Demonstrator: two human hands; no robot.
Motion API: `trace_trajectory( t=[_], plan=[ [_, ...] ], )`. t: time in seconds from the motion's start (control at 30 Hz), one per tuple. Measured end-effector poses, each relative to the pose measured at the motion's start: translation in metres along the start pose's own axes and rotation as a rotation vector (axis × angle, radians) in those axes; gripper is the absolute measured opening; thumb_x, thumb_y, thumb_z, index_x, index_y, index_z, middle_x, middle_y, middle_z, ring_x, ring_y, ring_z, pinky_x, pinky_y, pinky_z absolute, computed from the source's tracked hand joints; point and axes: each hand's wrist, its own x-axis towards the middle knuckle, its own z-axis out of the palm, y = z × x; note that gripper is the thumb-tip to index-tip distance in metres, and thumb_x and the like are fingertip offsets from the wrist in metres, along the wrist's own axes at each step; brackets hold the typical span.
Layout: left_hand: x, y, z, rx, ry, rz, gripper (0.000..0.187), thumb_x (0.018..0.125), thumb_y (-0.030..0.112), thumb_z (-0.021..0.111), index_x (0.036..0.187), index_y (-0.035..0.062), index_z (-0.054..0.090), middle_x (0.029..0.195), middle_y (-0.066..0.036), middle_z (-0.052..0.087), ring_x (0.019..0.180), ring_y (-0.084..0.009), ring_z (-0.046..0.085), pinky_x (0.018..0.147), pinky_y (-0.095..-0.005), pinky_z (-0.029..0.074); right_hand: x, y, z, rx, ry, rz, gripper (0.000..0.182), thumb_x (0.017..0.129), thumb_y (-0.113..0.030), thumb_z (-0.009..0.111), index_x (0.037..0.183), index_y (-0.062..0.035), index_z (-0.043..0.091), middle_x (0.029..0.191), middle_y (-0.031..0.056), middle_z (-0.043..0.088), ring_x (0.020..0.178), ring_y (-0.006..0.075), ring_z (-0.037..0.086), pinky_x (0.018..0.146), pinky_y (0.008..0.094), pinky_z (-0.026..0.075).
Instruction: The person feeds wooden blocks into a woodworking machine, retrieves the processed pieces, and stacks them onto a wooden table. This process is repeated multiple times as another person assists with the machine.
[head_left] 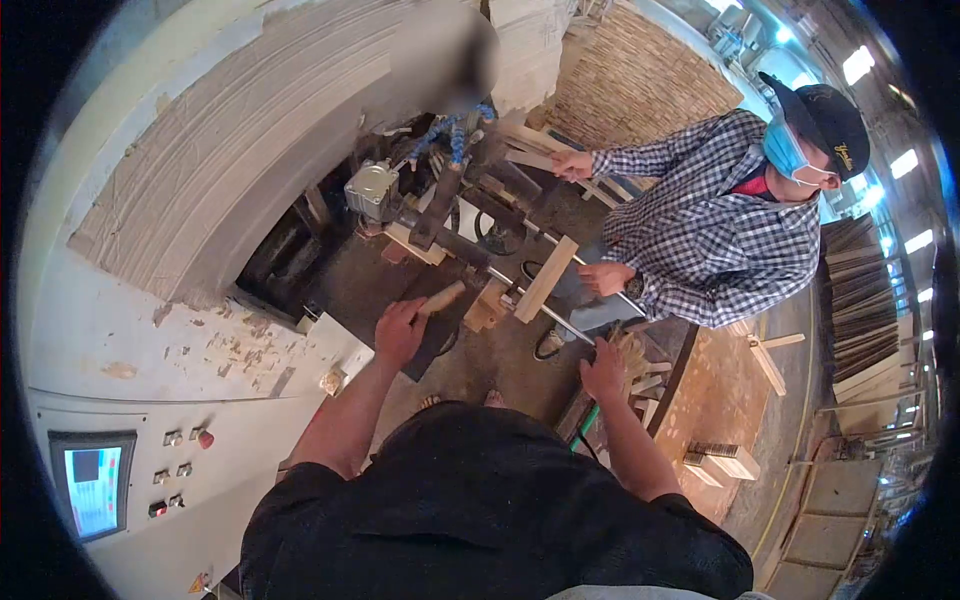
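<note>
My left hand (400,332) is closed around the near end of a short wooden piece (443,297), which points forward and to the right. My right hand (604,372) is by the near end of a metal rail (570,326); its fingers are too small and partly hidden to show whether they grip anything. Across the two rails lies a wooden board (547,280), just ahead of and between my hands. A small wooden block (487,306) is beside the rail, to the right of the piece in my left hand.
A co-worker in a checked shirt (715,205) stands at the right, one hand near the board. A machine with a motor housing (372,188) is ahead. At left is a control panel with a screen (92,486). Wood blocks lie on a table (712,385) at right.
</note>
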Motion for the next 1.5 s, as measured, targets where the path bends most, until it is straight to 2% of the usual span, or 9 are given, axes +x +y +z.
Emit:
trace_trajectory(
  t=[0.23,0.43,0.5,0.57,0.63,0.77,0.93,1.13,1.5],
  plan=[
    [0.004,0.005,-0.008,-0.074,-0.062,-0.145,0.024,0.091,0.021,0.062,0.109,0.0075,0.068,0.109,-0.01,0.068,0.106,-0.0296,0.062,0.093,-0.0427,0.049,-0.008,-0.009,0.002,-0.031,0.063,0.082,0.052,0.076,-0.025,0.072,0.121,-0.008,0.051,0.118,0.0174,0.052,0.113,0.0392,0.051,0.101,0.0517,0.036],
    [0.0,-0.013,0.001,0.008,-0.104,0.077,0.034,0.084,0.015,0.062,0.118,0.0123,0.065,0.119,-0.009,0.064,0.112,-0.0301,0.059,0.101,-0.043,0.043,-0.002,-0.01,0.016,-0.084,0.061,0.161,0.055,0.078,-0.027,0.069,0.125,-0.0049,0.051,0.119,0.0207,0.057,0.115,0.0413,0.051,0.1,0.0522,0.038],
    [-0.002,-0.016,-0.002,0.007,-0.102,0.164,0.041,0.081,0.014,0.063,0.122,0.0126,0.063,0.121,-0.01,0.064,0.113,-0.032,0.058,0.102,-0.0432,0.043,-0.002,0.009,0.039,-0.029,0.169,0.066,0.042,0.073,-0.026,0.069,0.11,-0.007,0.059,0.102,0.018,0.061,0.106,0.036,0.058,0.093,0.0501,0.043],
    [-0.005,-0.037,0.018,0.073,-0.068,0.24,0.045,0.077,0.016,0.063,0.123,0.0126,0.064,0.122,-0.012,0.064,0.113,-0.0335,0.058,0.099,-0.0452,0.044,0.004,-0.007,0.014,-0.16,-0.025,0.22,0.04,0.073,-0.028,0.067,0.106,-0.0065,0.061,0.1,0.0191,0.064,0.102,0.0346,0.061,0.09,0.049,0.045],
    [-0.001,-0.032,0.015,-0.025,-0.093,0.247,0.043,0.081,0.022,0.062,0.12,0.0055,0.063,0.118,-0.017,0.064,0.111,-0.0378,0.058,0.097,-0.0482,0.044,0.005,-0.009,0.001,-0.1,-0.17,0.279,0.038,0.076,-0.025,0.063,0.109,-0.0059,0.062,0.111,0.0191,0.062,0.11,0.0365,0.057,0.096,0.0493,0.042],
    [0.001,-0.027,0.016,-0.004,-0.009,0.348,0.034,0.091,0.025,0.058,0.113,0.0015,0.065,0.11,-0.018,0.066,0.102,-0.0397,0.06,0.092,-0.0481,0.046,0.0,-0.002,0.021,-0.135,0.04,0.295,0.037,0.078,-0.026,0.062,0.11,-0.0076,0.061,0.111,0.0168,0.061,0.113,0.0343,0.055,0.1,0.0482,0.038],
    [0.008,0.003,-0.001,-0.054,-0.222,-0.077,0.029,0.089,0.018,0.063,0.113,0.0011,0.065,0.111,-0.019,0.066,0.102,-0.0392,0.06,0.089,-0.0483,0.047,0.003,-0.001,0.02,-0.094,0.016,0.273,0.039,0.08,-0.027,0.062,0.114,-0.0069,0.06,0.113,0.0162,0.061,0.115,0.0336,0.054,0.103,0.0499,0.035],
    [0.002,-0.024,0.014,0.053,-0.11,0.19,0.04,0.077,0.007,0.067,0.117,0.0016,0.064,0.111,-0.017,0.067,0.103,-0.0373,0.061,0.093,-0.0451,0.046,0.0,-0.002,0.023,-0.089,0.094,0.247,0.033,0.078,-0.027,0.063,0.105,-0.0085,0.06,0.109,0.0147,0.059,0.111,0.0333,0.054,0.1,0.0475,0.037],
    [0.002,-0.021,0.012,-0.062,-0.075,0.208,0.044,0.076,0.012,0.067,0.119,0.0041,0.062,0.115,-0.015,0.067,0.106,-0.037,0.061,0.096,-0.0437,0.045,0.003,0.0,0.023,-0.117,0.005,0.238,0.036,0.083,-0.028,0.058,0.112,-0.0065,0.058,0.112,0.0177,0.059,0.114,0.0335,0.053,0.1,0.05,0.034]
  ],
)
